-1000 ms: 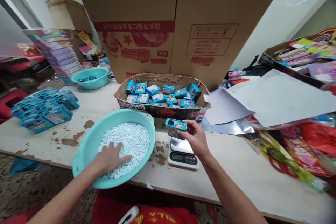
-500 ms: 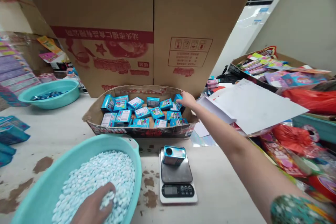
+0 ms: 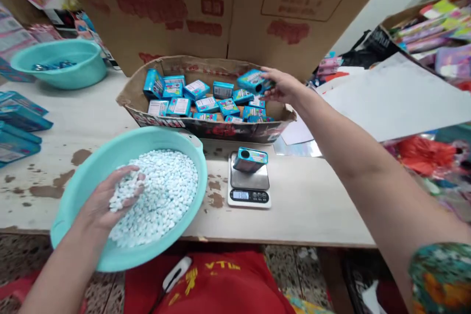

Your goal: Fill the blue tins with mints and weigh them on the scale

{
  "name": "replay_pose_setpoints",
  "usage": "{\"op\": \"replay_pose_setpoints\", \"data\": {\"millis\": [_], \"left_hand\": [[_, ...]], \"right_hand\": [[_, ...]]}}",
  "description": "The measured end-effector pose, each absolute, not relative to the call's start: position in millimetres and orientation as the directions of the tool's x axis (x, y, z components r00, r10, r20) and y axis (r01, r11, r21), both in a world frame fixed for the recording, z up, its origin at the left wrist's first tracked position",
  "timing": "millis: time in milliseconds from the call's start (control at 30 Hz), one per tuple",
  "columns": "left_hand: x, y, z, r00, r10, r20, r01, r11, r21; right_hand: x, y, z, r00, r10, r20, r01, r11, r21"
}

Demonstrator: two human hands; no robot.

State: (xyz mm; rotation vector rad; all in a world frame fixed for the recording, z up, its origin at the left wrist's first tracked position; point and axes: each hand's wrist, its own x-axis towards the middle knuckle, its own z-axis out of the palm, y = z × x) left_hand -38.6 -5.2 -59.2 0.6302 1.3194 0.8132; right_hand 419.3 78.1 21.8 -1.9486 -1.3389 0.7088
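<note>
My left hand (image 3: 115, 195) is palm up over the round turquoise basin (image 3: 201, 176), its fingers curled round a heap of small white candies (image 3: 121, 191). Many more of these pale candies (image 3: 165, 186) fill the basin. Above the right end of a low cardboard box (image 3: 221, 131), my right hand (image 3: 283, 86) grips a small blue box (image 3: 250, 80) with a dark round hole in its end. Several similar blue boxes (image 3: 196, 89) lie in the cardboard box. Another blue box with a round hole (image 3: 252, 155) stands on the digital scale (image 3: 250, 198), whose display is lit.
A second turquoise basin (image 3: 84, 71) with dark blue pieces stands at the back left. Blue boxes (image 3: 18, 117) are piled on the left edge. A tall brown carton (image 3: 246, 10) rises behind. White sheets (image 3: 397, 103) and a red bag (image 3: 423, 157) lie right.
The view has tilted down. My left hand has come up from the candies with a handful. My right hand has lifted a blue box from the cardboard box.
</note>
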Motion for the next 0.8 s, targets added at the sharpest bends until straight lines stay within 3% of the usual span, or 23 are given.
{"op": "replay_pose_setpoints", "data": {"millis": [67, 167, 267, 367, 467, 567, 667, 800], "left_hand": [[-35, -5, -57, 0.095, 0.774, -0.626, -0.18, 0.632, 0.754], [-27, -12, -51, 0.125, 0.744, -0.657, -0.161, 0.669, 0.726], [-25, -19, -46, 0.15, 0.76, -0.632, -0.264, 0.647, 0.716], [-24, -22, -44, 0.139, 0.794, -0.592, -0.387, 0.594, 0.705], [-20, -24, -49, 0.125, 0.801, -0.586, -0.432, 0.576, 0.694], [-18, -27, -57, 0.095, 0.768, -0.633, -0.456, 0.599, 0.658], [-21, -28, -65, 0.046, 0.764, -0.643, -0.498, 0.576, 0.648], [-24, -28, -73, -0.009, 0.794, -0.607, -0.54, 0.508, 0.672]], "right_hand": [[404, 55, 35, 0.211, 0.978, 0.003, 0.382, -0.079, -0.921], [361, 14, 54, 0.11, 0.99, 0.09, 0.144, 0.074, -0.987], [306, -13, 54, -0.055, 0.996, 0.071, -0.037, 0.069, -0.997], [250, -21, 30, -0.192, 0.981, -0.037, -0.149, -0.066, -0.987], [199, -24, -4, -0.255, 0.959, -0.126, -0.103, -0.157, -0.982], [168, -33, -26, -0.375, 0.924, -0.079, -0.005, -0.087, -0.996], [160, -40, -31, -0.442, 0.894, 0.075, 0.168, 0.164, -0.972], [156, -38, -33, -0.31, 0.864, 0.396, 0.485, 0.502, -0.716]]}}
